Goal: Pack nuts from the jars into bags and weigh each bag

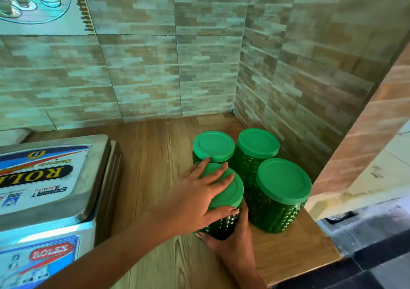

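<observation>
Several dark green textured jars with green lids stand bunched in the counter's right corner. My left hand (pixel 195 195) lies over the lid (pixel 231 194) of the nearest jar (pixel 221 227), fingers spread across the top and thumb hooked against the rim. From below, my right hand (pixel 236 244) wraps around that jar's body. The other jars stand shut: one behind it (pixel 214 145), one at the back right (pixel 257 143), one to the right (pixel 281 182). Their contents are hidden. No bags are in view.
A steel electronic weighing scale (pixel 44 177) sits on the left of the wooden counter (pixel 150 166). Tiled walls close the back and right side. The counter's right edge (pixel 321 244) drops to a dark floor.
</observation>
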Demonstrator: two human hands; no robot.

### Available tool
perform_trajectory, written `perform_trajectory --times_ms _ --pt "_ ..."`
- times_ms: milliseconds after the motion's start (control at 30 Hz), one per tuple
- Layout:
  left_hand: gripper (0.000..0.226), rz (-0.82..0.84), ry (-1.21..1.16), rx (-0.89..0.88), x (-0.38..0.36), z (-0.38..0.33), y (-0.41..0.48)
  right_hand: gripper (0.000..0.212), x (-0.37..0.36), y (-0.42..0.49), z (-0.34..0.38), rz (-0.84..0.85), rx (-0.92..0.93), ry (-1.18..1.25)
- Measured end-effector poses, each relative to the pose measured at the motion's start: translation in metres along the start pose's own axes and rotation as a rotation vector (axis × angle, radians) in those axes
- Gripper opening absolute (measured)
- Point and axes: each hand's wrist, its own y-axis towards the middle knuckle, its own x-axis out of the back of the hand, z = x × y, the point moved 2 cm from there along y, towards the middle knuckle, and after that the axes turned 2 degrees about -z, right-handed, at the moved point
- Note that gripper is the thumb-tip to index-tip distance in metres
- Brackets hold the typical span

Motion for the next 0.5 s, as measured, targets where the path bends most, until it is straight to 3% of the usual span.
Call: perform_trajectory --times_ms 133,233,400,500 --pt "0.054 -0.064 -0.111 -0.2 -0.011 0.014 -0.002 0.119 0.0 0.0 0.0 0.0 0.004 0.004" --pt "0.052 -0.069 -0.244 -0.202 -0.011 0.02 -0.004 0.119 0.0 0.001 -0.002 0.003 0.008 0.008" --pt "0.088 -0.085 -0.255 0.167 -0.016 0.008 -0.005 0.123 0.002 0.002 -0.003 0.016 -0.007 0.041" --pt "0.096 -0.132 -0.203 0.277 -0.015 -0.001 -0.004 0.122 0.001 0.002 -0.004 0.01 -0.02 0.032"
